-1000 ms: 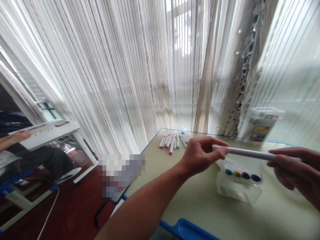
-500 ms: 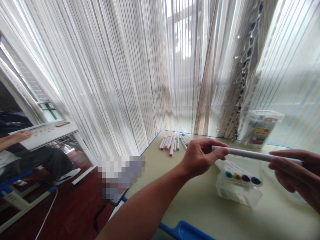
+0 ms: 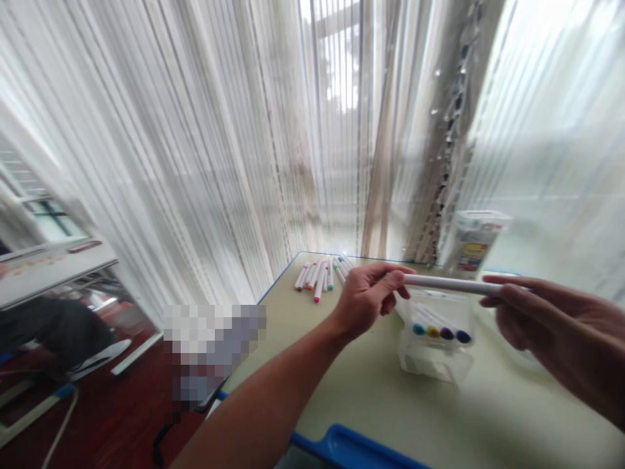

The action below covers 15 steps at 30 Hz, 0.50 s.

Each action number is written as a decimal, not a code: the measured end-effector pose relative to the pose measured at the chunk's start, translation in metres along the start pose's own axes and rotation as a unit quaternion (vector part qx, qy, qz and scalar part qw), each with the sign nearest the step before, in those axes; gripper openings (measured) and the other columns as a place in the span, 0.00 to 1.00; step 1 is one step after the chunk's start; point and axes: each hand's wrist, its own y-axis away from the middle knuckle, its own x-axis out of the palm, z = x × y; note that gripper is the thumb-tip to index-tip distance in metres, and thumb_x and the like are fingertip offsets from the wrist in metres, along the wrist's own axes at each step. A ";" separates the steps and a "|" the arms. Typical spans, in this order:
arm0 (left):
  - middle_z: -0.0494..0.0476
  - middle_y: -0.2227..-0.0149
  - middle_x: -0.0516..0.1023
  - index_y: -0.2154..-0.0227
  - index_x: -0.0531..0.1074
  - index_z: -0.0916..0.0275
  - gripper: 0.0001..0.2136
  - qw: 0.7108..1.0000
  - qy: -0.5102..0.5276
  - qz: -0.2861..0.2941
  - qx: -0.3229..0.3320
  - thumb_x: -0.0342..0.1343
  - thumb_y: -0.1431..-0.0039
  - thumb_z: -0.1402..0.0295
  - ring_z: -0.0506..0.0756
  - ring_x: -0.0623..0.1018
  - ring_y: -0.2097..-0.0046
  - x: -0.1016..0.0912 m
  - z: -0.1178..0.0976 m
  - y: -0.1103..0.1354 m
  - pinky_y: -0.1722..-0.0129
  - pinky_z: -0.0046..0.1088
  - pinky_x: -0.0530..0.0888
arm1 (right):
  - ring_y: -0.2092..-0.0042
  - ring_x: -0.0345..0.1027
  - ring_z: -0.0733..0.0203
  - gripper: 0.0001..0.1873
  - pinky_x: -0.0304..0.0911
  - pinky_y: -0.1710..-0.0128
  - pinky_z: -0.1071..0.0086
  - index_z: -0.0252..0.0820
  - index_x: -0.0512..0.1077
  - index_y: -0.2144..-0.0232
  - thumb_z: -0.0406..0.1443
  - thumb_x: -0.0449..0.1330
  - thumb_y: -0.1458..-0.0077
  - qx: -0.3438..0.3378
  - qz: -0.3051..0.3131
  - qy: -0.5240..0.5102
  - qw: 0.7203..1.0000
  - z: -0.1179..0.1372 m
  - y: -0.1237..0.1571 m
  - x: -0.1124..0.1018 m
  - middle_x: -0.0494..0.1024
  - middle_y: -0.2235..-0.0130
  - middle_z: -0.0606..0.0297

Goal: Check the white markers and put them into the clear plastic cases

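Note:
Both my hands hold one long white marker level above the desk. My left hand pinches its left end between thumb and fingers. My right hand grips the right end with closed fingers. Just below the marker stands a clear plastic case with several markers in it, their coloured caps facing me. A row of loose markers lies at the far left corner of the pale green desk.
A second clear box with a colourful label stands at the back right by the curtains. A blue chair edge sits at the desk's near side. Another person's legs and a white table are at the far left.
The view has swung to the right, so everything sits further left in the frame. My hands still hold the marker the same way, slightly closer together.

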 end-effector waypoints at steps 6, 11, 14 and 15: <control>0.57 0.74 0.77 0.57 0.78 0.71 0.17 0.999 0.023 -0.029 0.006 0.58 0.38 0.61 0.46 0.68 0.80 -0.004 -0.002 -0.002 0.82 0.22 0.61 | 0.83 0.62 0.68 0.13 0.56 0.86 0.74 0.40 0.83 0.66 0.43 0.71 0.51 0.053 0.080 -0.113 0.989 0.016 0.001 0.009 0.80 0.74 0.59; 0.58 0.74 0.78 0.58 0.77 0.72 0.17 0.999 0.030 -0.033 0.002 0.57 0.38 0.60 0.47 0.69 0.80 -0.004 -0.007 -0.002 0.82 0.23 0.62 | 0.81 0.65 0.66 0.16 0.59 0.85 0.73 0.38 0.81 0.58 0.42 0.66 0.45 0.066 0.094 -0.135 0.984 0.015 -0.001 0.005 0.82 0.70 0.57; 0.57 0.75 0.77 0.59 0.77 0.71 0.16 0.999 0.009 -0.043 0.014 0.57 0.38 0.60 0.47 0.68 0.80 -0.001 -0.008 0.000 0.82 0.23 0.62 | 0.81 0.65 0.66 0.16 0.59 0.86 0.72 0.38 0.81 0.58 0.42 0.67 0.46 0.065 0.084 -0.126 0.986 0.015 0.001 0.005 0.82 0.71 0.58; 0.56 0.76 0.77 0.59 0.77 0.70 0.16 0.999 -0.004 -0.043 0.015 0.57 0.39 0.60 0.46 0.67 0.81 -0.001 -0.008 0.000 0.82 0.23 0.61 | 0.82 0.65 0.66 0.16 0.59 0.86 0.72 0.39 0.81 0.59 0.43 0.67 0.46 0.065 0.078 -0.118 0.988 0.014 0.001 0.004 0.82 0.71 0.57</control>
